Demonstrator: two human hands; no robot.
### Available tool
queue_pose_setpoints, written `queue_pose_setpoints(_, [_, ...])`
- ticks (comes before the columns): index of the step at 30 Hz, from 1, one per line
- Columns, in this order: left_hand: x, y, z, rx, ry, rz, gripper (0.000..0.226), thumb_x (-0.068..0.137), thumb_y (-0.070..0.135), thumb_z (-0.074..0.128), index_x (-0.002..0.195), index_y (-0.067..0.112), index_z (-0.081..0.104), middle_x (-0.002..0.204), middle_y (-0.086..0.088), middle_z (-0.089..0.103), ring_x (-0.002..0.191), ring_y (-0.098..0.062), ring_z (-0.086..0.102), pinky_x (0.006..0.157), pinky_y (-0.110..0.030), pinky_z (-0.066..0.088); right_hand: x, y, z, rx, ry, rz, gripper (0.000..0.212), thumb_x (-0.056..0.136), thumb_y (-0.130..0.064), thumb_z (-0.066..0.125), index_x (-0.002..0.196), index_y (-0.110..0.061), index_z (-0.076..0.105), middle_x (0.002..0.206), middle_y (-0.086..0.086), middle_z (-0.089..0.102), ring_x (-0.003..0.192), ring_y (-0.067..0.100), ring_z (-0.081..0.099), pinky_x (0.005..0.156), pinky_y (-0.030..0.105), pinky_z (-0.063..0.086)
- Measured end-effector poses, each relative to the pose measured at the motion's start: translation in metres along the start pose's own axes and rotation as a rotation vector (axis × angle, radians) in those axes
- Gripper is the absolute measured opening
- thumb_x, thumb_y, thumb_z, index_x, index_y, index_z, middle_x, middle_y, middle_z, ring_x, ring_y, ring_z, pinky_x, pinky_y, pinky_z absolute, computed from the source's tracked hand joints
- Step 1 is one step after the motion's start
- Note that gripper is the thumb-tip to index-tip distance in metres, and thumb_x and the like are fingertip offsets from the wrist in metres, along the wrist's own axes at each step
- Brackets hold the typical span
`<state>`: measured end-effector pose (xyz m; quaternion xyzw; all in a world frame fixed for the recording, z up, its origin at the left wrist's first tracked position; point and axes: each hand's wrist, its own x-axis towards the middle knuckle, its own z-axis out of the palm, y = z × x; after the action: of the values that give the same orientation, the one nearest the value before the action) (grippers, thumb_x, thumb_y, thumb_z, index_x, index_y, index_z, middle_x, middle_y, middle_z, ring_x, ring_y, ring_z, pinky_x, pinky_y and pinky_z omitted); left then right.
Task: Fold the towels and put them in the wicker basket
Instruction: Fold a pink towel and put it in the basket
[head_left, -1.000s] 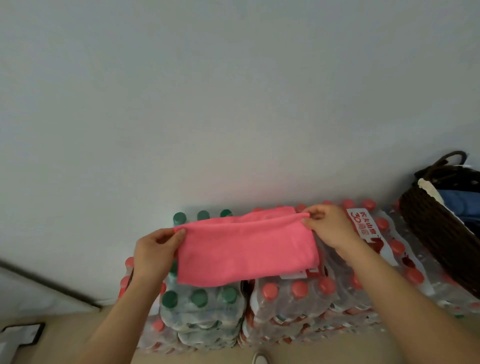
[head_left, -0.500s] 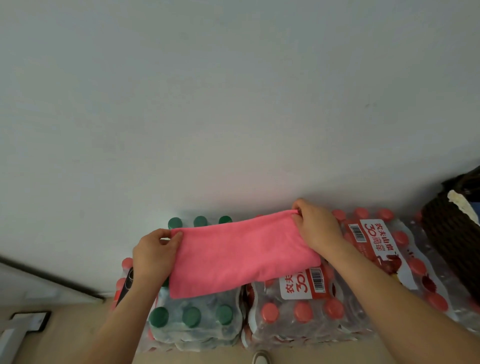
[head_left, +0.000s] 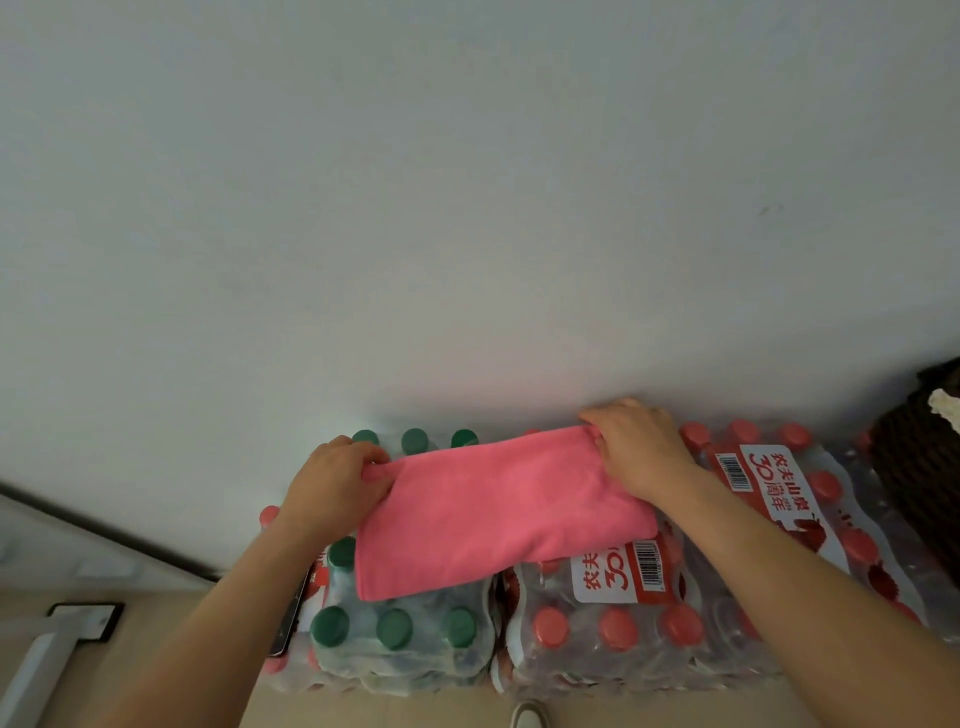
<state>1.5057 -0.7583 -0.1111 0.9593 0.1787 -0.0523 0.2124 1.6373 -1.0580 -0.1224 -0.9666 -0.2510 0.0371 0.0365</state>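
Pink towel (head_left: 501, 512) now lies on bottle packs (head_left: 597, 631).

My towel (head_left: 498, 514) lies across two bottle packs (head_left: 613, 623) set against the wall (head_left: 467, 208). Left grip (head_left: 332, 483) at its left end, right grip (head_left: 641, 447) at its right; basket (head_left: 919, 467) far right.

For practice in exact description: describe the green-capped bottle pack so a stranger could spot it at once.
Shrink-wrapped bottle packs line the foot of the white wall. The green-capped pack lies under the left end of the pink towel, beside the left hand. Its neighbours all have red caps; only its caps are green.
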Motion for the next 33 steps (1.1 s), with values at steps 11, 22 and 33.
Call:
queue_pose_setpoints(11, [-0.002,0.008,-0.025,-0.136,0.056,0.02,0.014,0.084,0.018,0.066,0.089,0.026,0.076,0.076,0.018,0.065,0.073,-0.003,0.057,0.06,-0.006,0.033,0.006,0.0,-0.035,-0.112,-0.078,-0.037,0.013,0.082,-0.009,0.053,0.07,-0.015,0.054,0.094,0.012,0.063,0.092,0.032,0.059,0.067,0.033,0.038])
queue_pose_setpoints(22, [-0.055,-0.001,-0.073,-0.192,0.535,0.329,0.014,0.075,0.005,0.076,0.084,0.016,0.073,0.081,0.009,0.064,0.066,-0.006,0.06,0.065,-0.015,0.05,-0.072,-0.024,-0.065,0.01,0.466,-0.145,0.017,0.079,-0.017,0.067,0.096,-0.017,0.067,0.089,-0.005,0.065,0.08,0.015,0.061,0.078,0.031,0.038])
queue_pose_setpoints(33, [-0.13,-0.078,0.018,-0.122,0.232,0.283,0.022,0.068,0.002,0.073,0.075,0.021,0.065,0.079,0.021,0.049,0.067,-0.013,0.054,0.061,-0.029,0.046,-0.164,-0.056,0.019,-0.067,0.135,-0.087,0.025,0.063,-0.02,0.08,0.082,-0.028,0.065,0.086,-0.012,0.064,0.081,0.016,0.06,0.074,0.036,0.033])
